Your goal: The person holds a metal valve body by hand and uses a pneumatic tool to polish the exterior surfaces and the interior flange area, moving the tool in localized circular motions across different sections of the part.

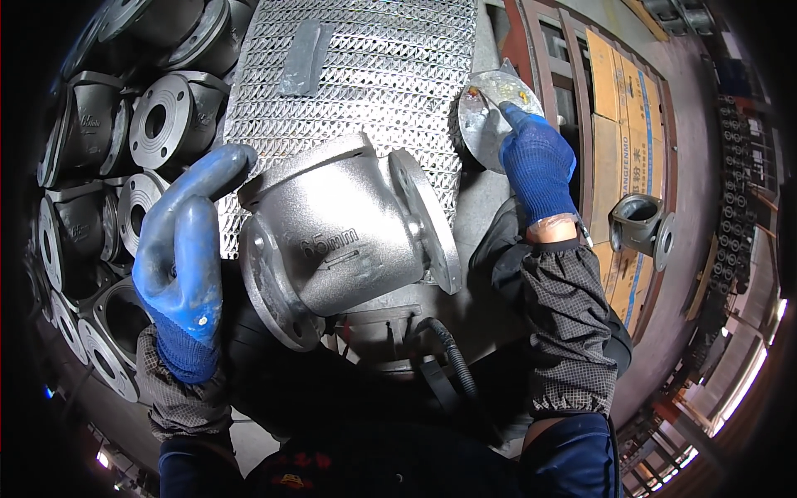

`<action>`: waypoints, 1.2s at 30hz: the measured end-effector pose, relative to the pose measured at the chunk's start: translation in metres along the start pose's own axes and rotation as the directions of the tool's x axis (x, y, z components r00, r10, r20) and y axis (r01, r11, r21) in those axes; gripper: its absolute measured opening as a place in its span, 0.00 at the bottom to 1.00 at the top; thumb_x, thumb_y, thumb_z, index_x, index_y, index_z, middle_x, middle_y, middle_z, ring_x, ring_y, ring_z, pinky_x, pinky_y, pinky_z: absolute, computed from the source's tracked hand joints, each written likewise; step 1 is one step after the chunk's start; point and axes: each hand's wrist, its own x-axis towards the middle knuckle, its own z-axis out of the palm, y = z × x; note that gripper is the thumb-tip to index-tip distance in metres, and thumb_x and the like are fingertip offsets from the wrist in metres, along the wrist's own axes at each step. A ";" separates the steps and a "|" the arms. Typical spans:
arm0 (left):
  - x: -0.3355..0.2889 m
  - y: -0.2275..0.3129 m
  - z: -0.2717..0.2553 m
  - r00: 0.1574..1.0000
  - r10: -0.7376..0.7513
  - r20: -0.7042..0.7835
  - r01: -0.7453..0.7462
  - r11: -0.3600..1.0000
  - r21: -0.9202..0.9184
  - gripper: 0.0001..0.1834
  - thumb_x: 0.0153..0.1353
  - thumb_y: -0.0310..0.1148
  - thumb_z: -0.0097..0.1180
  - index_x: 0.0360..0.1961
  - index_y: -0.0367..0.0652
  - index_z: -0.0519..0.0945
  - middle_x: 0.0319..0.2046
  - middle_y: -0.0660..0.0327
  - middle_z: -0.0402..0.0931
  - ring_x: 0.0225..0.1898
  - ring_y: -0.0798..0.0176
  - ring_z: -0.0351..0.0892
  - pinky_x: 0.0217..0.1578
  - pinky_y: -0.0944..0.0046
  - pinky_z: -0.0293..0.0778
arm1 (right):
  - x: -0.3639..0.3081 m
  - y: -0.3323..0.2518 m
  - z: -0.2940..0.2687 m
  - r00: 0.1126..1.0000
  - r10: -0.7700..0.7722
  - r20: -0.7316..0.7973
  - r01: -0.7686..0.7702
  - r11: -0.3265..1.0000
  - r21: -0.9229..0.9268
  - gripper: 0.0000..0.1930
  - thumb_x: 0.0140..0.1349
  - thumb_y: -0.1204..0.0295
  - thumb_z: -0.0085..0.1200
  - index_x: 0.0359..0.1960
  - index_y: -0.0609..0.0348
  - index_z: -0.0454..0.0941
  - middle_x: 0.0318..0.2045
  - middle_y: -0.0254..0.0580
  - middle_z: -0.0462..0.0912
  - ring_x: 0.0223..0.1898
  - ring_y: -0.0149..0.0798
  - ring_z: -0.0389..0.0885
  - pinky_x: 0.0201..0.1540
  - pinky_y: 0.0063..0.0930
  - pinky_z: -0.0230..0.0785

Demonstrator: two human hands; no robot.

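A grey cast-metal valve body (349,232) with round flanges on two sides lies tilted in front of me, raised markings and an arrow on its face. My left hand (184,249), in a blue coated glove, is beside its left flange. Its index finger and thumb are apart, the fingertip close to the valve's upper left corner; whether they touch I cannot tell. On the right, my right hand (538,162) reaches over a round metal plate (486,133) smeared with yellow and reddish-brown spots. Its index finger is stretched onto the plate; the other fingers are mostly hidden.
Several similar valve bodies (170,120) are stacked along the left. Beneath the work lies a perforated metal mesh surface (382,62) bearing a grey strip (305,58). Rightward stand a rusty frame with cardboard (606,141) and another valve body (639,224). A ribbed hose (452,353) curves below.
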 end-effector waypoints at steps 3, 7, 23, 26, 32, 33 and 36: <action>0.002 -0.001 -0.002 1.000 -0.007 0.015 0.008 0.999 -0.052 0.32 0.69 0.49 0.38 0.52 0.25 0.74 0.50 0.44 0.76 0.52 0.51 0.76 0.59 0.56 0.66 | -0.002 0.001 -0.003 1.000 0.010 -0.018 -0.010 1.000 0.005 0.21 0.56 0.72 0.49 0.51 0.36 0.80 0.40 0.43 0.82 0.37 0.47 0.82 0.40 0.38 0.75; 0.001 0.003 0.001 0.999 -0.047 -0.009 0.046 0.998 -0.051 0.34 0.68 0.51 0.38 0.52 0.25 0.73 0.50 0.43 0.76 0.53 0.51 0.76 0.59 0.56 0.66 | -0.009 0.002 -0.013 0.999 0.015 -0.046 -0.012 0.998 0.067 0.19 0.58 0.72 0.49 0.50 0.37 0.80 0.39 0.45 0.82 0.36 0.48 0.82 0.39 0.38 0.74; -0.005 0.001 -0.005 1.000 -0.007 -0.016 0.006 0.996 -0.084 0.40 0.66 0.57 0.38 0.53 0.21 0.71 0.51 0.39 0.74 0.54 0.49 0.75 0.62 0.57 0.63 | -0.046 -0.012 -0.004 0.990 -0.077 -0.117 0.088 0.991 0.098 0.15 0.50 0.75 0.54 0.41 0.47 0.83 0.33 0.43 0.83 0.33 0.47 0.82 0.34 0.37 0.75; -0.003 0.004 -0.003 1.000 0.008 -0.018 -0.009 0.996 -0.086 0.38 0.67 0.54 0.38 0.53 0.21 0.72 0.51 0.39 0.74 0.54 0.49 0.75 0.61 0.57 0.64 | -0.047 -0.011 -0.013 0.995 -0.057 -0.080 0.063 0.996 0.062 0.15 0.53 0.75 0.53 0.42 0.45 0.83 0.35 0.42 0.83 0.34 0.46 0.83 0.36 0.36 0.75; -0.005 0.006 -0.003 0.999 0.014 -0.033 -0.016 0.998 -0.060 0.34 0.68 0.49 0.39 0.52 0.21 0.72 0.50 0.40 0.74 0.53 0.50 0.76 0.60 0.57 0.65 | -0.047 -0.008 -0.009 0.997 -0.028 -0.073 0.033 0.997 0.064 0.15 0.54 0.75 0.53 0.43 0.44 0.83 0.36 0.41 0.83 0.35 0.45 0.82 0.38 0.35 0.75; -0.005 0.006 -0.003 0.999 0.017 -0.034 -0.019 0.998 -0.063 0.33 0.68 0.48 0.39 0.52 0.21 0.72 0.50 0.40 0.75 0.53 0.50 0.76 0.60 0.57 0.65 | -0.047 -0.009 -0.012 0.996 -0.051 -0.076 0.056 0.997 0.061 0.15 0.54 0.75 0.53 0.43 0.44 0.83 0.36 0.41 0.83 0.35 0.45 0.82 0.38 0.35 0.75; -0.005 0.006 -0.004 0.999 0.019 -0.044 -0.021 0.998 -0.061 0.31 0.69 0.46 0.39 0.52 0.21 0.72 0.50 0.40 0.75 0.52 0.50 0.76 0.59 0.58 0.66 | -0.047 -0.012 -0.013 0.983 -0.125 -0.138 0.134 0.989 0.061 0.15 0.52 0.75 0.54 0.42 0.45 0.84 0.33 0.41 0.83 0.34 0.45 0.82 0.37 0.35 0.75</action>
